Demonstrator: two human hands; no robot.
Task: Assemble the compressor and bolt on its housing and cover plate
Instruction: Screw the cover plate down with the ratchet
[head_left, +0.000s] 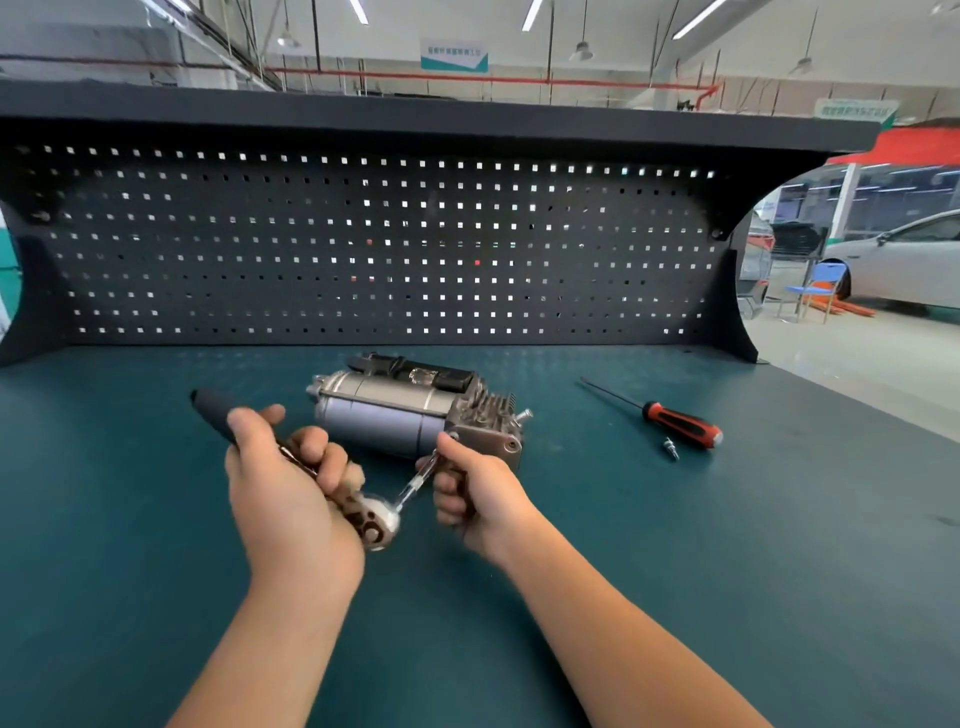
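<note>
The compressor (387, 413), a grey metal cylinder with a finned head and a black top part, lies on its side on the teal bench (156, 519). My left hand (283, 483) grips a ratchet wrench (215, 410) by its shaft, its dark handle pointing up-left and its blurred head (376, 522) low in front. A thin extension bar (415, 480) runs from the ratchet head up to the compressor's front plate (498, 449). My right hand (470, 493) pinches that bar near the plate, fingers curled.
A red-and-black screwdriver (680, 423) lies on the bench to the right, with a small loose bolt (670, 448) beside it. A dark pegboard (363, 249) closes off the back of the bench. The bench's right edge borders an open floor with a car.
</note>
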